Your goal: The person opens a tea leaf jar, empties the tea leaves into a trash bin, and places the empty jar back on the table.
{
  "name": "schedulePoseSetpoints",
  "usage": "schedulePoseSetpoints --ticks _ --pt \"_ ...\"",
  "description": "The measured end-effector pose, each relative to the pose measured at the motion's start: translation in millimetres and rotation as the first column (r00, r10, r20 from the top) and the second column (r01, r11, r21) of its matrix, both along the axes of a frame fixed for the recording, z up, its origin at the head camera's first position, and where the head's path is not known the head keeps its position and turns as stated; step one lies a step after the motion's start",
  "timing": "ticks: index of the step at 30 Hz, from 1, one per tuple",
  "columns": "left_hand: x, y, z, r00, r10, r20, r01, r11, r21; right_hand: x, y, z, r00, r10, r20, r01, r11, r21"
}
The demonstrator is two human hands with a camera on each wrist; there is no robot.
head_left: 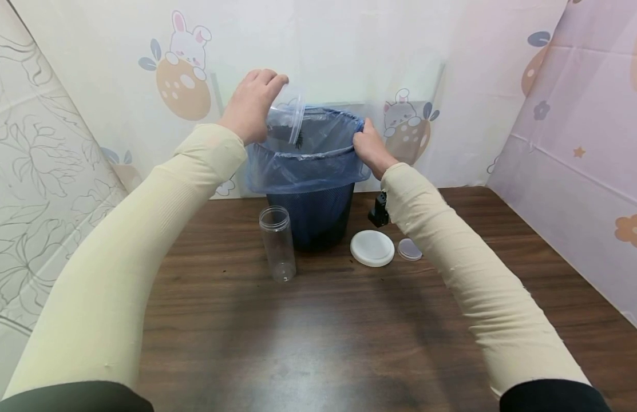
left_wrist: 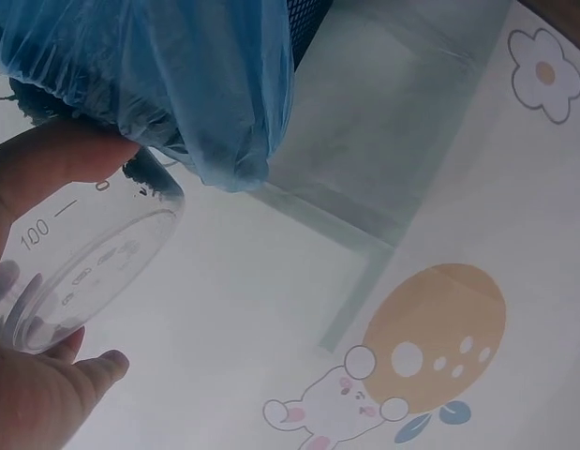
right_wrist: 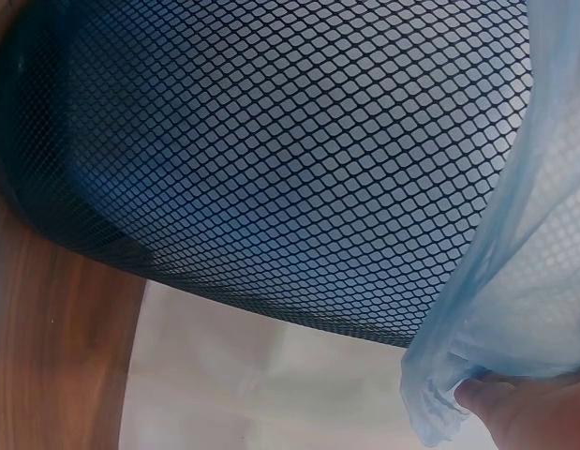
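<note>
My left hand (head_left: 250,107) grips a clear plastic measuring cup (head_left: 287,117), tipped on its side over the left rim of a black mesh trash bin (head_left: 320,214). Dark crumbly material (head_left: 300,139) shows at the cup's mouth. In the left wrist view, printed marks run along the cup (left_wrist: 83,253), and fingers and thumb lie around it. A blue plastic bag (head_left: 308,174) lines the bin and folds down over its rim. At the right side of that rim, my right hand (head_left: 370,146) pinches the bag's edge; the right wrist view has the thumb on the blue film (right_wrist: 430,394).
A tall clear jar (head_left: 278,243) without a lid stands in front of the bin. A white lid (head_left: 372,248) and a smaller translucent lid (head_left: 410,250) lie to its right on the wooden table (head_left: 308,337). A patterned curtain (head_left: 323,46) hangs close behind.
</note>
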State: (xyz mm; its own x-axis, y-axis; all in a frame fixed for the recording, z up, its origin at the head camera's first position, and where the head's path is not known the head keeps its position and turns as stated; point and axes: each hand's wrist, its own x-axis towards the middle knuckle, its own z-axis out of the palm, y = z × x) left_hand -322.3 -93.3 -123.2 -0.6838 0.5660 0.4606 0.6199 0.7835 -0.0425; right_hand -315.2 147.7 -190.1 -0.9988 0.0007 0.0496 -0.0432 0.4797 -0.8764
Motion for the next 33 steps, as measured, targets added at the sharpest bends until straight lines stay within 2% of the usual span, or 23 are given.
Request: schedulePoseSetpoints --ticks 7,15,19,24,33 --pt "1.8 1.5 0.9 0.999 -0.021 -0.044 0.02 1.0 -0.015 0.3 -1 0.3 1.0 -0.001 0.002 0.001 1.0 -0.001" --pt "4.2 5.1 3.0 0.998 -0.01 -0.055 0.007 0.998 -0.055 -1.4 0 0.0 1.0 -0.003 -0.004 0.003 1.0 0.004" --pt "3.2 6.9 3.1 0.998 -0.007 -0.069 0.0 0.995 -0.1 -2.1 0 -0.4 1.0 -0.005 -0.003 0.005 1.0 0.005" --pt "2.7 7.7 1.4 0.993 -0.034 -0.112 0.015 0.986 -0.163 -1.7 0 -0.5 1.0 -0.003 0.001 0.003 1.0 -0.003" --pt "0.3 11.3 -3.4 0.979 -0.089 -0.181 0.048 0.974 -0.223 -1.0 -2 -0.1 1.0 -0.002 -0.005 0.002 1.0 -0.007"
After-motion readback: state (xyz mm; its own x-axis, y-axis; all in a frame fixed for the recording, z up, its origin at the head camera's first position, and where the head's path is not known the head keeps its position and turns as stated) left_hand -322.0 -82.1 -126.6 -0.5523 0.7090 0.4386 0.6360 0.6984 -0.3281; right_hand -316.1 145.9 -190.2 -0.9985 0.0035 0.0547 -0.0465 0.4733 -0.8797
